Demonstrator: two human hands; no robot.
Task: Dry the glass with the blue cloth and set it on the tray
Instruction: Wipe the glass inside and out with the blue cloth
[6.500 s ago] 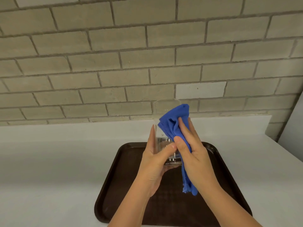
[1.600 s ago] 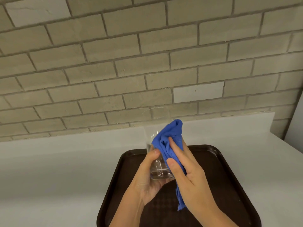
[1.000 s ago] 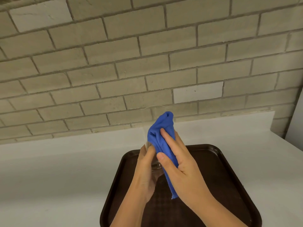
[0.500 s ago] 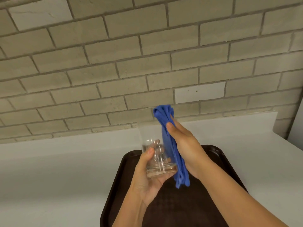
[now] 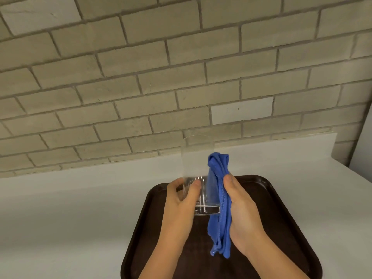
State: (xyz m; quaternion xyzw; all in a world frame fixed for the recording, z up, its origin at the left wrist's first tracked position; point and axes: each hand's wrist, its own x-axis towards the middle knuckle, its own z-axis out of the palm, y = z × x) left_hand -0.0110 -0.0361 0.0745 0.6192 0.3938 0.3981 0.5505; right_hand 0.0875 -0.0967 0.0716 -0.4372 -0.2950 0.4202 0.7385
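Head view
Tray edges: the dark brown rounded plastic tray (image 5: 281,218) fills the lower centre; its far rim runs behind both hands.
Open room: bare tray at lower right, white counter (image 5: 70,218) at left.
Left hand (image 5: 181,206): thumb and fingers curl round the lower part of the clear straight-sided glass (image 5: 198,172), upright at frame centre, off the tray.
Right hand (image 5: 243,214): clamps the bunched blue cloth (image 5: 219,208) against the glass's right side; its tail hangs below.

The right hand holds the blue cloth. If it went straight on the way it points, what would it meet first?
Likely the glass in the left hand: the right hand angles forward-left, its blue cloth overlapping the glass's right side. Depth is unclear.
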